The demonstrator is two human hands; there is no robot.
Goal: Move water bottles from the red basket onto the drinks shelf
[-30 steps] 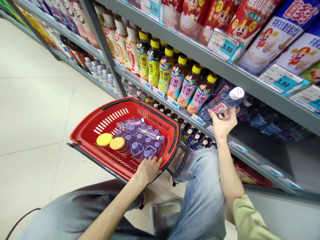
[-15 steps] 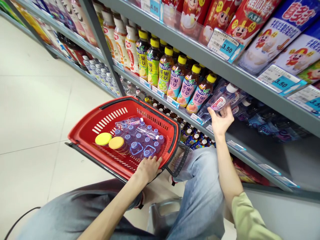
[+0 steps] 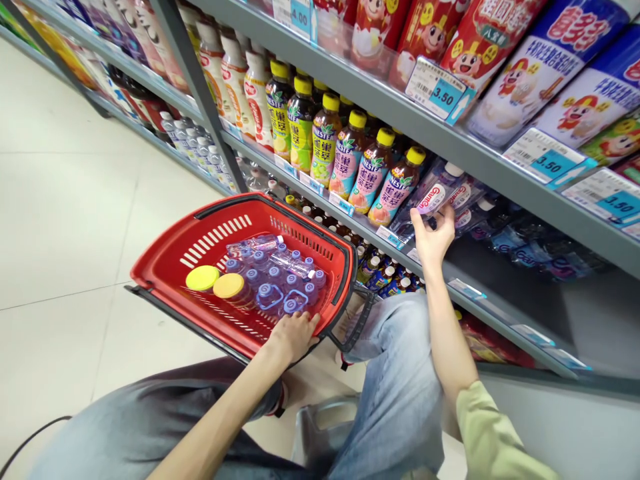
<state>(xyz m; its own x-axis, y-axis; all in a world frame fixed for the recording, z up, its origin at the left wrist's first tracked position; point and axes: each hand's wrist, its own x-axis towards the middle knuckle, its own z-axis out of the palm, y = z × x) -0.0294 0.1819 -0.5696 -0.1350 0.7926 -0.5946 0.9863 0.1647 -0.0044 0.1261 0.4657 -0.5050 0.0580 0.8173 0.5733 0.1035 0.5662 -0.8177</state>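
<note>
My left hand (image 3: 294, 335) is closed over the near right rim of a red shopping basket (image 3: 165, 250), fingers curled to the inside. In the basket lie several small clear bottles with blue caps (image 3: 274, 272), clear bottles with white caps (image 3: 295, 265), and two round tubs with yellow lids (image 3: 229, 287). At the shelf, my right hand (image 3: 434, 240) grips the lower part of a clear drink bottle (image 3: 431, 199) with a white label and white cap. That bottle leans back on the shelf against similar ones, beside the yellow-capped tea bottles (image 3: 394, 190).
Above my right hand runs the upper shelf edge (image 3: 370, 77) with price tags, bearing red and blue cartons (image 3: 520, 73). More bottles stand on the lower shelf (image 3: 387, 273). A grey stool (image 3: 325, 427) is between my legs. Pale floor tiles (image 3: 65, 220) spread to the left.
The whole view has shifted slightly. My right hand and the clear bottle have moved little, the bottle tilting slightly more upright. My left hand stays on the basket rim.
</note>
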